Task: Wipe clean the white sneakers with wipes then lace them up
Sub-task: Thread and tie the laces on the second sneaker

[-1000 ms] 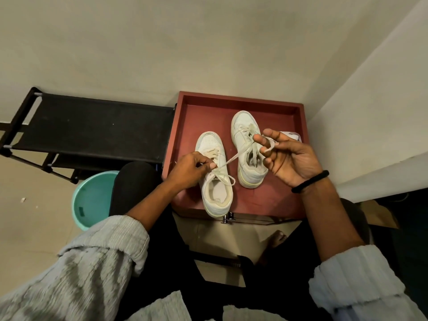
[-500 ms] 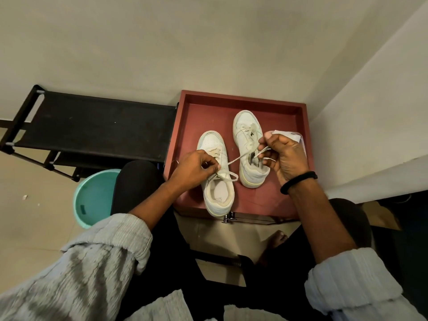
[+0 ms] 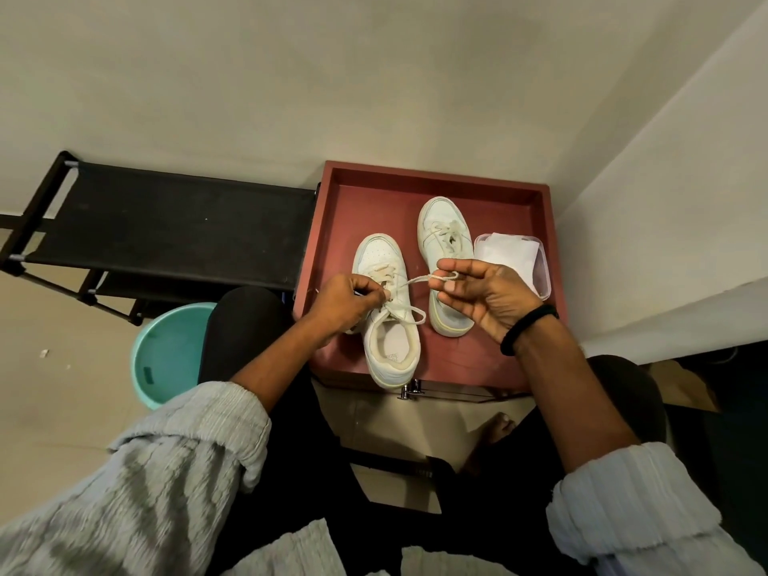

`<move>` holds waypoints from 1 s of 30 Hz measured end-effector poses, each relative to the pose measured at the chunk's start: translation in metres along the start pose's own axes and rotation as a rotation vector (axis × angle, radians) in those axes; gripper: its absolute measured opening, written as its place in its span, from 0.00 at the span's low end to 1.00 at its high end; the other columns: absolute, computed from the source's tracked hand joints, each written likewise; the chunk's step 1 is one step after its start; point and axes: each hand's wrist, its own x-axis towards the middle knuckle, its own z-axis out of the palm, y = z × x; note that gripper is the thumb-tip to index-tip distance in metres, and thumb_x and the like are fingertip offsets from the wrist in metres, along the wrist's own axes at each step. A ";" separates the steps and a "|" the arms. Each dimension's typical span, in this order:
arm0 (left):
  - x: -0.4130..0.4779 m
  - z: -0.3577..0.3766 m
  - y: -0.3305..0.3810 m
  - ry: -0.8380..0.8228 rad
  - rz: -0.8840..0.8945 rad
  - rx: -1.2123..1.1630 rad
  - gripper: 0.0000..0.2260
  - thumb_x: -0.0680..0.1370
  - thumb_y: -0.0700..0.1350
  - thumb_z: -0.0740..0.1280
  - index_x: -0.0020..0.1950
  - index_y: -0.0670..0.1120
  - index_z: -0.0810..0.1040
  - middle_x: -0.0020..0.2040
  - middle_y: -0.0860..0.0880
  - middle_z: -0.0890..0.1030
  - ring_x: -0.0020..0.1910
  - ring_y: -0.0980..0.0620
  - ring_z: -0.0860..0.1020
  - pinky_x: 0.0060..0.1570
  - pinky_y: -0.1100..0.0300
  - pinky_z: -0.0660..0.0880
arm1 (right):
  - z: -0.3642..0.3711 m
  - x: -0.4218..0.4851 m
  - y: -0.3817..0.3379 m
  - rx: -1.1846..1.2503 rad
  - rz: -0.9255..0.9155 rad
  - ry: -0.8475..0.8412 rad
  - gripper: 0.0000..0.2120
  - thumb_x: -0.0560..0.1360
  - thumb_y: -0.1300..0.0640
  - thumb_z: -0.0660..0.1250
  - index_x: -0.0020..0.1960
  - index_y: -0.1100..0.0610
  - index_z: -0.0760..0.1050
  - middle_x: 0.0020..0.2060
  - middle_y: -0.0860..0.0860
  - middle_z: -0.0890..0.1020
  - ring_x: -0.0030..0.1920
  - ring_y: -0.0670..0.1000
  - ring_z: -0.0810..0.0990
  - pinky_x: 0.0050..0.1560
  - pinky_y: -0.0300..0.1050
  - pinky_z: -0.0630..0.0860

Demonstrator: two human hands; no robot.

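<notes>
— Where are the sneakers?

— Both stand on the red tabletop [image 3: 365, 201], toes pointing away from the person. The nearer sneaker [image 3: 390, 347] has its heel at the front rim. The second sneaker [image 3: 444, 239] sits farther back and to the right, with laces crossed over its tongue. Its heel end is partly hidden behind the right hand [image 3: 490, 301].

— And what are the hands doing?

— The left hand [image 3: 340, 303] rests over the nearer sneaker's eyelets, its fingers [image 3: 370, 291] curled tight and pinching the lace [image 3: 415, 279] there. The right hand is raised with the palm turned up. Its thumb and forefinger nip the end of the lace, and its other fingers [image 3: 453, 303] are loosely bent and hold nothing.

— How does the lace run?

— It runs almost straight from one hand to the other, across the gap between the two shoes. A slack loop of it lies over the nearer sneaker's right side.

— What else is there?

— A clear box of white wipes [image 3: 515, 259] sits on the tabletop just to the right of the second sneaker. There is a black band [image 3: 528, 328] on the right wrist, and grey sleeves [image 3: 187, 451] are pushed up both forearms. On the floor to the left, a teal bucket [image 3: 166, 359] stands beside the person's knee. Behind it, a black rack [image 3: 166, 226] stands against the wall.
</notes>
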 end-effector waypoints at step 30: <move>0.007 -0.017 -0.005 -0.141 0.329 0.482 0.08 0.75 0.44 0.75 0.53 0.50 0.84 0.51 0.50 0.80 0.51 0.52 0.79 0.55 0.52 0.78 | 0.044 0.017 0.065 -1.451 -0.534 0.207 0.03 0.74 0.54 0.69 0.47 0.51 0.77 0.44 0.46 0.82 0.46 0.50 0.79 0.61 0.51 0.66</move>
